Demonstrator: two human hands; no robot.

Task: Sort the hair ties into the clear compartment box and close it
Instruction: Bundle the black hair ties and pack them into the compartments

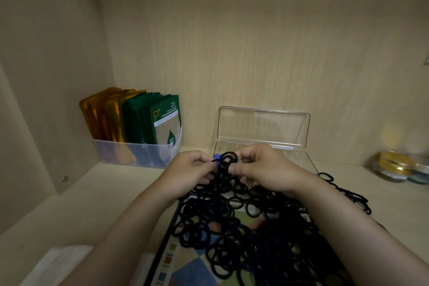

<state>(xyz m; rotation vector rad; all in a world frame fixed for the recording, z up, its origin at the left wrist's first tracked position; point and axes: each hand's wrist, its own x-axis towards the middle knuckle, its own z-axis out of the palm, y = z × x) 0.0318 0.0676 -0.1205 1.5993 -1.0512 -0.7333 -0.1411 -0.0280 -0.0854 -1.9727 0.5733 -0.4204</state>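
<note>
Left grip (190, 167) and right grip (260, 167) are both pinched onto the same small bunch of hair ties (229, 160). Left has the blue binding (217, 157) at the bunch's left edge, right has the black loops. The bunch is held up just in front of the clear compartment box (299, 158), close to its front wall; the box is open, lid (263, 126) stood up against the back panel. A tail of ties hangs from the pinch into the main pile (243, 227), which spreads in front of the box toward the person, with some trailing off to the box's right. Key relation: the box lies straight behind the pinch, long axis left-right. Its compartments are mostly hidden by the hands, so contents unknown. Right grip sits nearer the box's middle — I'd judge it the one to carry ties back once the binding is off.
</note>
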